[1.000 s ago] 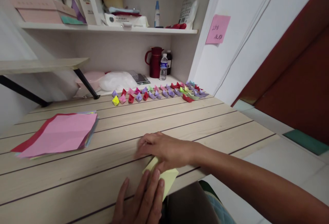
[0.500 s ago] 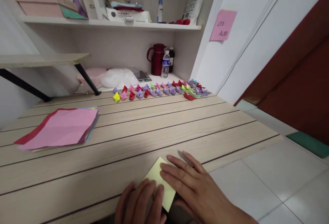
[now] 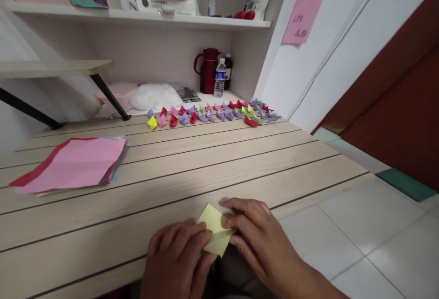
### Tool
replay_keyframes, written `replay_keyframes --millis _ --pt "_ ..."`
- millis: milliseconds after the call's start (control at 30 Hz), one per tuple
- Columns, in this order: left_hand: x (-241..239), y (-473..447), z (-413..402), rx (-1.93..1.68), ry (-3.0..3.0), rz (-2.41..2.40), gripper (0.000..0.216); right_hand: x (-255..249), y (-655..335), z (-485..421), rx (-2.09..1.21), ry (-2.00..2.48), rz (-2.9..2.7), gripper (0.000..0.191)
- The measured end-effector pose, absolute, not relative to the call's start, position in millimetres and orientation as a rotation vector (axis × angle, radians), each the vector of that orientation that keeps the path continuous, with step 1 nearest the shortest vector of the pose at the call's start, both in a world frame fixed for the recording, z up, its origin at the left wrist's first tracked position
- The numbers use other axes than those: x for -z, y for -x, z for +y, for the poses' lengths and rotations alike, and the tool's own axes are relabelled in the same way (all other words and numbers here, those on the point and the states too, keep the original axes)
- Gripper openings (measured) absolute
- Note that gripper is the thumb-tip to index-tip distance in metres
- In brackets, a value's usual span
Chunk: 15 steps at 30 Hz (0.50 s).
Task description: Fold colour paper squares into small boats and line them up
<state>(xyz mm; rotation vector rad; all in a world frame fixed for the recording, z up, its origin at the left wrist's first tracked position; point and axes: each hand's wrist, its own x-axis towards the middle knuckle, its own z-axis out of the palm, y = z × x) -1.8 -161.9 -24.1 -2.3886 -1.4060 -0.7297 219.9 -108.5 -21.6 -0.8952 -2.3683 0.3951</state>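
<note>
A folded pale yellow paper lies at the near edge of the wooden table. My left hand has its fingers curled down on the paper's left side. My right hand pinches the paper's right side with fingertips bent onto it. Both hands hold the sheet between them.
A stack of coloured paper sheets, pink on top, lies at the left. Several small folded paper boats stand in a row at the table's back. Behind them are a red jug, a water bottle and a white bag. Tiled floor at the right.
My right hand drew back from lying across the paper to its right side. Both hands' fingers went from flat to curled on the sheet, which now looks folded smaller.
</note>
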Motion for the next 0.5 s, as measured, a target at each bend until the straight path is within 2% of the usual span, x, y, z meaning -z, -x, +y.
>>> replay_keyframes --millis 200,500 --pt "13.8 -3.9 -157.3 0.847 2.420 -1.760 0.007 16.1 -208.9 -106.0 -0.436 1.014 -2.290 0.008" --pt "24.8 -22.1 -155.2 0.952 2.130 -2.018 0.012 13.7 -202.3 -104.1 -0.424 1.067 -2.291 0.006"
